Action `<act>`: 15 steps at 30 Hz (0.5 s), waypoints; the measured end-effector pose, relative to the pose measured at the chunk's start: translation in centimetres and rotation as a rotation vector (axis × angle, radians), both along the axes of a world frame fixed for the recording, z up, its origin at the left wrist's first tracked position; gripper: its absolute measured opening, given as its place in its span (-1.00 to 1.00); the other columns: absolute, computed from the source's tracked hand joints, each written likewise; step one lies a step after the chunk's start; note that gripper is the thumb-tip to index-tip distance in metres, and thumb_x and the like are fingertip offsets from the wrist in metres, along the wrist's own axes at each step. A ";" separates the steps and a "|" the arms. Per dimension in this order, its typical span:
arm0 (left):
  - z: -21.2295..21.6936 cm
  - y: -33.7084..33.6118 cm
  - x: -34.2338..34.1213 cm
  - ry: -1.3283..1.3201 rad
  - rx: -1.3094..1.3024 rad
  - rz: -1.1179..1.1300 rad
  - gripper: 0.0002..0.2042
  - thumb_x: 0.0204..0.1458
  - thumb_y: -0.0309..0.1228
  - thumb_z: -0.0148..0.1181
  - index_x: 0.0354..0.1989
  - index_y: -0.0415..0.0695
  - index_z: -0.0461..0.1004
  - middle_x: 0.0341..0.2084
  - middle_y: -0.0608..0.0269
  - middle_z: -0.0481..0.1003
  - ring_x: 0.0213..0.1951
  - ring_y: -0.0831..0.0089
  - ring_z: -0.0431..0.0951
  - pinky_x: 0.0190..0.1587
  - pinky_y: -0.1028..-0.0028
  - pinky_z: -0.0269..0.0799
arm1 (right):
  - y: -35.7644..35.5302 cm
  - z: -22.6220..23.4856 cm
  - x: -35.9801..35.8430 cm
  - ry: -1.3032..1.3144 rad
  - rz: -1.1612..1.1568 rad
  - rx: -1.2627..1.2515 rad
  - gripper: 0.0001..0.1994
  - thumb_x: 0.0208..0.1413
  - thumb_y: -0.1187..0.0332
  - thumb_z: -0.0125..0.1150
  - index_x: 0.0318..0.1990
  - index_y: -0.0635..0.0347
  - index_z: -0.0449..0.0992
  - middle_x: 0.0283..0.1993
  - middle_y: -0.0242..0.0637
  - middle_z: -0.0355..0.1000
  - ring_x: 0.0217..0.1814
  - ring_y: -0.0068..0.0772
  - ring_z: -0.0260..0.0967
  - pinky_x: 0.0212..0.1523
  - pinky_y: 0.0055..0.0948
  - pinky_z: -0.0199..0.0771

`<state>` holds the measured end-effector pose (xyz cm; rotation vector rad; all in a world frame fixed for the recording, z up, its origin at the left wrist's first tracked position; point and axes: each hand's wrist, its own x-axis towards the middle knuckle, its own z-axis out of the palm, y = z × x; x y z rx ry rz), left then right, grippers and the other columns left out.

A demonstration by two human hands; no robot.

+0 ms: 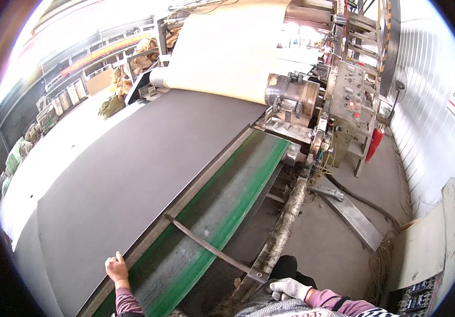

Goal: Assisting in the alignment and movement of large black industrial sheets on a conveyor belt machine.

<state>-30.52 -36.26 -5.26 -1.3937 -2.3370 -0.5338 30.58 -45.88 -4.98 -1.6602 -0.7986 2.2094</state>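
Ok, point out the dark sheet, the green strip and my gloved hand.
Dark sheet [148,158], head view: middle of its top surface.
Green strip [212,211], head view: top face, about mid-length.
Gloved right hand [290,289], head view: middle of the glove.

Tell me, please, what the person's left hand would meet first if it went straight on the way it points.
Most likely the broad dark grey sheet: the left hand is at its edge, pointing out over it, though whether they already touch is hard to tell.
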 end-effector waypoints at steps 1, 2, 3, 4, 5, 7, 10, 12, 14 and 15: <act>0.6 1.5 2.3 0.076 0.005 -0.020 -0.54 0.11 -0.14 0.00 -0.66 -0.28 0.50 -0.55 -0.03 0.48 -0.34 0.08 0.48 -0.22 0.19 0.36 | -0.1 0.2 -0.1 -0.019 -0.010 0.002 -0.70 0.17 0.17 0.06 -0.14 0.21 0.51 -0.54 -0.38 0.46 -0.74 -0.69 0.22 -0.72 -0.67 0.24; 1.3 2.9 4.7 0.046 0.045 0.043 -0.53 0.09 -0.11 0.01 -0.65 -0.29 0.51 -0.55 -0.02 0.48 -0.34 0.07 0.48 -0.21 0.18 0.37 | -0.1 0.3 -0.1 -0.028 -0.016 -0.008 -0.70 0.17 0.17 0.06 -0.14 0.21 0.51 -0.54 -0.38 0.46 -0.75 -0.69 0.22 -0.72 -0.68 0.23; 2.1 4.3 6.9 0.052 0.042 0.068 -0.52 0.07 -0.08 0.03 -0.64 -0.29 0.52 -0.54 -0.02 0.49 -0.34 0.07 0.48 -0.21 0.18 0.37 | -0.1 0.4 -0.3 -0.028 -0.040 -0.023 -0.71 0.17 0.18 0.07 -0.14 0.21 0.51 -0.54 -0.37 0.46 -0.75 -0.70 0.22 -0.73 -0.68 0.23; 2.7 5.4 9.0 0.048 0.068 0.070 -0.52 0.05 -0.06 0.05 -0.63 -0.29 0.53 -0.53 -0.02 0.49 -0.33 0.07 0.48 -0.21 0.18 0.37 | -0.1 0.6 -0.3 -0.037 -0.035 -0.016 -0.72 0.16 0.19 0.07 -0.14 0.21 0.51 -0.54 -0.38 0.46 -0.75 -0.70 0.22 -0.73 -0.69 0.22; 3.3 6.6 10.8 0.028 0.030 0.073 -0.50 0.04 -0.03 0.03 -0.61 -0.30 0.54 -0.50 -0.02 0.50 -0.30 0.08 0.48 -0.19 0.18 0.37 | -0.1 0.7 -0.5 -0.030 -0.041 0.009 -0.72 0.16 0.19 0.08 -0.16 0.21 0.51 -0.54 -0.38 0.46 -0.75 -0.70 0.22 -0.74 -0.68 0.22; 4.1 8.8 13.4 -0.013 -0.045 0.064 -0.45 0.07 0.03 -0.05 -0.53 -0.30 0.57 -0.42 -0.02 0.52 -0.25 0.09 0.49 -0.15 0.21 0.37 | 0.0 0.9 -0.6 -0.040 -0.047 0.012 -0.72 0.16 0.18 0.08 -0.17 0.20 0.51 -0.54 -0.38 0.46 -0.75 -0.69 0.22 -0.74 -0.68 0.22; 4.1 11.6 13.9 -0.201 -0.134 -0.107 -0.41 0.07 0.11 -0.08 -0.45 -0.27 0.58 -0.33 -0.03 0.54 -0.16 0.10 0.50 -0.07 0.23 0.37 | -0.2 1.0 -0.5 -0.053 -0.024 0.018 -0.73 0.16 0.18 0.09 -0.20 0.20 0.51 -0.54 -0.38 0.46 -0.75 -0.70 0.22 -0.74 -0.67 0.23; 3.8 11.8 11.7 -0.450 -0.221 -0.221 -0.37 0.08 0.14 -0.13 -0.38 -0.28 0.57 -0.25 -0.08 0.53 -0.08 0.08 0.48 -0.01 0.22 0.35 | -0.1 0.9 -0.3 -0.036 -0.015 0.015 -0.73 0.16 0.17 0.09 -0.22 0.19 0.50 -0.54 -0.37 0.47 -0.75 -0.69 0.22 -0.74 -0.67 0.23; 3.5 10.1 7.7 -0.264 -0.280 -0.345 -0.36 0.11 0.17 -0.19 -0.30 -0.24 0.56 -0.21 -0.20 0.49 -0.07 -0.04 0.46 0.02 0.19 0.32 | -0.2 0.7 -0.1 -0.022 -0.030 0.009 -0.73 0.16 0.17 0.09 -0.20 0.19 0.51 -0.54 -0.36 0.47 -0.75 -0.70 0.22 -0.74 -0.67 0.23; 3.5 8.4 5.2 -0.268 -0.393 -0.210 -0.33 0.10 0.19 -0.20 -0.29 -0.28 0.55 -0.21 -0.18 0.50 -0.08 -0.08 0.47 0.02 0.20 0.34 | -0.3 0.6 0.1 -0.006 -0.032 0.011 -0.70 0.16 0.16 0.09 -0.18 0.23 0.51 -0.51 -0.36 0.47 -0.70 -0.68 0.25 -0.68 -0.67 0.26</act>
